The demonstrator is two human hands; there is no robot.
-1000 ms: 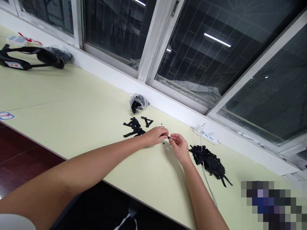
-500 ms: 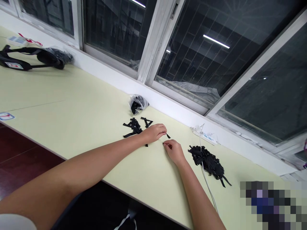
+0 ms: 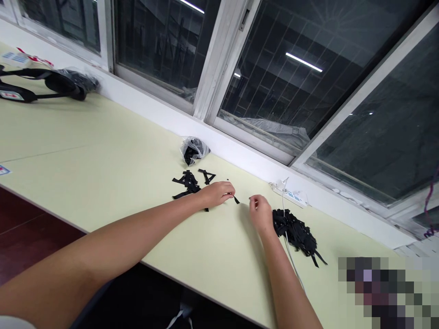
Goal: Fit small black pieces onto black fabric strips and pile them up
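Note:
On the pale yellow table [image 3: 103, 164], my left hand [image 3: 216, 193] pinches a short black strap piece [image 3: 236, 199] whose end sticks out past the fingers. My right hand [image 3: 260, 212] is raised a little to the right, fingers curled with thumb and forefinger pinched on something too small to name. Left of my left hand lies a small heap of black strap pieces [image 3: 188, 184]. A bigger pile of black strap pieces [image 3: 295, 233] sits just right of my right hand.
A clear plastic bag with black parts [image 3: 193, 150] lies near the window ledge. A white power strip [image 3: 291, 195] and its cable [image 3: 291, 260] run by the big pile. A black headset [image 3: 44, 84] lies far left. Window frames line the table's far edge.
My hands have come apart: the right one moved right, toward the big pile, and lifted slightly. The left hand stays put with the strap piece. The view shifted slightly.

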